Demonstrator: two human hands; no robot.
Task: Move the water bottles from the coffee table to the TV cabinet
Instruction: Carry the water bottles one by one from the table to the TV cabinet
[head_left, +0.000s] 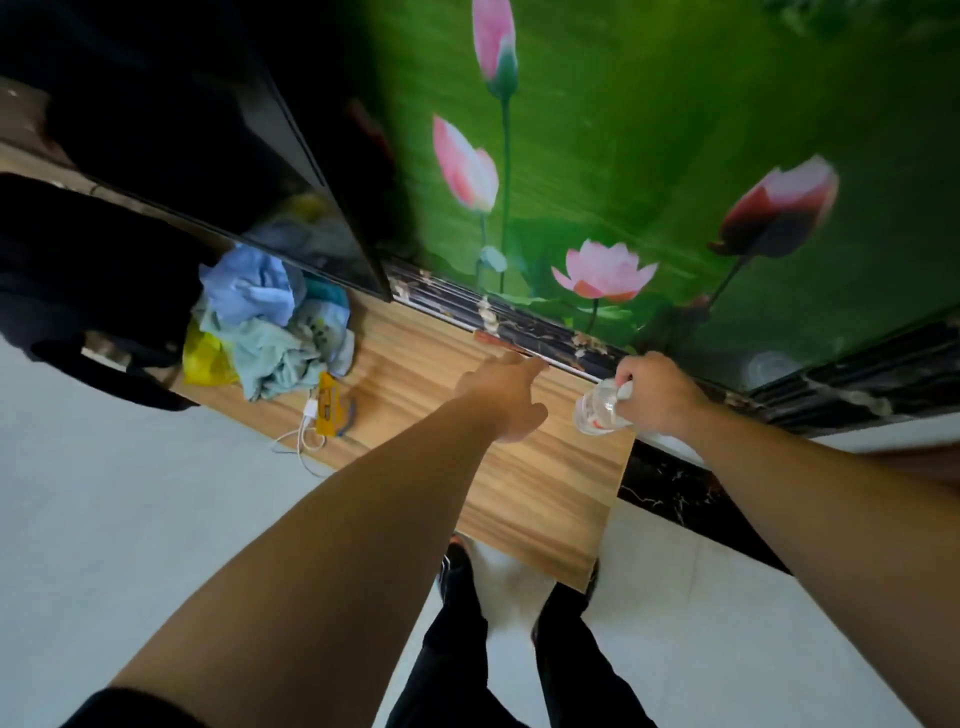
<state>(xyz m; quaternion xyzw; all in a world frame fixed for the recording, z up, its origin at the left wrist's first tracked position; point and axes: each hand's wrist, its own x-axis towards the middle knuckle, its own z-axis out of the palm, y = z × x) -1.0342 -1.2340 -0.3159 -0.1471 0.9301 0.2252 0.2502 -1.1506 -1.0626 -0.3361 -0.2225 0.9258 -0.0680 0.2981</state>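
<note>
I stand at the wooden TV cabinet (540, 483) with both arms stretched over its top. My right hand (657, 395) is closed around the neck end of a clear plastic water bottle (597, 410), held tilted just above the cabinet's right end near the wall. My left hand (506, 397) hovers over the middle of the cabinet top with fingers extended toward the wall and nothing in it. No other bottle shows on the cabinet. The coffee table is out of view.
A black TV (218, 130) stands on the cabinet's left part. Beside it lie a heap of blue and green cloths (270, 332), a yellow bag (208, 361), a yellow packet (327, 402) and a white cable (301, 439). Behind is a green lotus wall panel (649, 156). Pale tiles (130, 493) cover the floor.
</note>
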